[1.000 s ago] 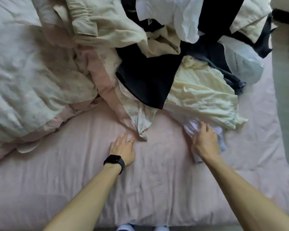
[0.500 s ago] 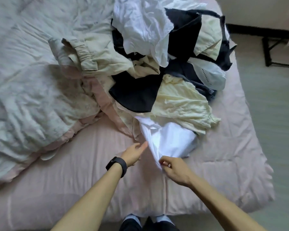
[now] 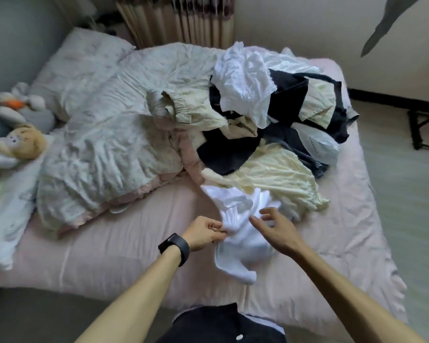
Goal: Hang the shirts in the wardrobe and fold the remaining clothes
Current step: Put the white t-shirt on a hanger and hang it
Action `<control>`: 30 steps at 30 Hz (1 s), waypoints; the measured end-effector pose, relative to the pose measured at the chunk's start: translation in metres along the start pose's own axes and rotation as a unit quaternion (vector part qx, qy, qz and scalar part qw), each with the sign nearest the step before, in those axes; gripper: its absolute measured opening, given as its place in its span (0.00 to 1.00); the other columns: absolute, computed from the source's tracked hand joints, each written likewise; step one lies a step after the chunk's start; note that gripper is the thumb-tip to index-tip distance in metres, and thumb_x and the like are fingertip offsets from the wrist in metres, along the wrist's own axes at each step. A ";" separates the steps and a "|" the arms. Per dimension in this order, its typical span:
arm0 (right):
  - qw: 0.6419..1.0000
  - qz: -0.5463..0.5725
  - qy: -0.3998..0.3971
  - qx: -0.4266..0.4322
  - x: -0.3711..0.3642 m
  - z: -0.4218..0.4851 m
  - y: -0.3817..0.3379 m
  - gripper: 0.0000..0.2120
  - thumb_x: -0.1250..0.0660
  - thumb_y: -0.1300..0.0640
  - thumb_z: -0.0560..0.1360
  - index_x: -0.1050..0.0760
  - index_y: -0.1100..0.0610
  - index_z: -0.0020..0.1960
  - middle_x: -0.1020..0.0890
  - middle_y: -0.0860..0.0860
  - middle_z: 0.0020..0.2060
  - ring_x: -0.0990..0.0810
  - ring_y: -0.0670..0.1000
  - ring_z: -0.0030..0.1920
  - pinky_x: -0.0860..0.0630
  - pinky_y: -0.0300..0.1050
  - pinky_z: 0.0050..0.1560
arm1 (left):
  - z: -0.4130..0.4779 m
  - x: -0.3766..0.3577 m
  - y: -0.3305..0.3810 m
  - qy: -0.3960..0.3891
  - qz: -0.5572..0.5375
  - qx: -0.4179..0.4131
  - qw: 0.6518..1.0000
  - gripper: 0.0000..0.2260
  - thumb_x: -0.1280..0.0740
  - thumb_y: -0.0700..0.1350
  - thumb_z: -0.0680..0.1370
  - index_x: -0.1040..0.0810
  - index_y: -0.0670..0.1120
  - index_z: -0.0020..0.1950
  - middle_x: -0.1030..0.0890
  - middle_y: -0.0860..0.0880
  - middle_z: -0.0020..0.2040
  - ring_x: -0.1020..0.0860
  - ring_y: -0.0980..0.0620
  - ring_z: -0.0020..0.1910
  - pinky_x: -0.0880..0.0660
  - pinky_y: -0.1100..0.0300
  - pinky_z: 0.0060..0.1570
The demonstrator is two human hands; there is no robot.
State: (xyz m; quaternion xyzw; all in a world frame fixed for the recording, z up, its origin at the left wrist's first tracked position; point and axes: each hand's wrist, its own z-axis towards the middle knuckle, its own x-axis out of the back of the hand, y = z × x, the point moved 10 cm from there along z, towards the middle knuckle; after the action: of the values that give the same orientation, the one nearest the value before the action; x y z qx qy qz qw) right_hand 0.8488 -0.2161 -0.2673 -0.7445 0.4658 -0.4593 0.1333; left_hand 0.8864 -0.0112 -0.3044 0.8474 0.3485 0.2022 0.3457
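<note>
One white garment is coming free of the clothes pile. Half a second ago my right hand was pinching its lower edge; now my left hand is pinching a fold of it between thumb and curled fingers. My right hand is hovering just above it with fingers spread, holding nothing. The grip is passing from right to left. The garment is lying mostly on the bare pink sheet at the near edge of the bed, its upper part touching the pale yellow garment.

I am judging this as the start of sorting: the piece is being separated so that I can tell whether it hangs or folds, and nothing is yet hung or folded.

The white cloth is looking smooth, thin and limp, bunching into soft ridges at my left fingers. The yellow piece is showing a crinkled weave, and a black garment beside it is lying flat and matte. Beyond, a quilted duvet is puckering in rumpled folds, and plush toys are resting at the bed's left side.
</note>
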 end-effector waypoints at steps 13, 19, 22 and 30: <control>0.948 -0.117 -0.275 0.105 -0.171 -0.044 -0.054 0.09 0.28 0.54 0.67 0.22 0.54 0.30 0.24 0.50 0.27 0.28 0.47 0.29 0.30 0.40 0.32 | -0.195 -0.013 -0.109 0.208 0.003 0.101 0.973 0.08 0.27 0.41 0.75 0.23 0.45 0.37 0.28 0.62 0.28 0.31 0.62 0.30 0.34 0.67 0.33; 0.909 -0.046 -0.352 0.218 -0.176 -0.114 -0.117 0.09 0.31 0.66 0.70 0.20 0.58 0.32 0.20 0.50 0.28 0.24 0.46 0.31 0.28 0.40 0.36 | -0.299 0.000 -0.184 0.410 -0.222 0.142 0.873 0.22 0.32 0.40 0.78 0.28 0.49 0.72 0.24 0.49 0.64 0.25 0.52 0.58 0.27 0.56 0.57; 0.883 0.003 -0.388 0.265 -0.164 -0.152 -0.159 0.13 0.34 0.73 0.71 0.23 0.60 0.32 0.23 0.51 0.27 0.27 0.45 0.29 0.31 0.35 0.32 | -0.336 0.006 -0.207 0.468 -0.151 0.144 0.859 0.41 0.26 0.43 0.75 0.47 0.54 0.81 0.39 0.46 0.77 0.33 0.48 0.71 0.32 0.58 0.63; 0.871 0.187 -0.402 0.212 -0.135 -0.207 -0.215 0.06 0.38 0.67 0.58 0.28 0.57 0.28 0.31 0.54 0.27 0.34 0.51 0.30 0.41 0.45 0.32 | -0.326 0.001 -0.181 0.442 -0.011 0.130 0.887 0.50 0.24 0.65 0.66 0.48 0.59 0.80 0.48 0.51 0.81 0.48 0.47 0.80 0.40 0.50 0.75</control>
State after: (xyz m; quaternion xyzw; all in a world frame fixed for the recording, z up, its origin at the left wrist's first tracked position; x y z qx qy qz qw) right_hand 0.7849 0.0554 -0.0962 -0.7176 0.3940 -0.1744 0.5471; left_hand 0.6155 0.2287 -0.2144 0.7035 0.4980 0.5051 0.0446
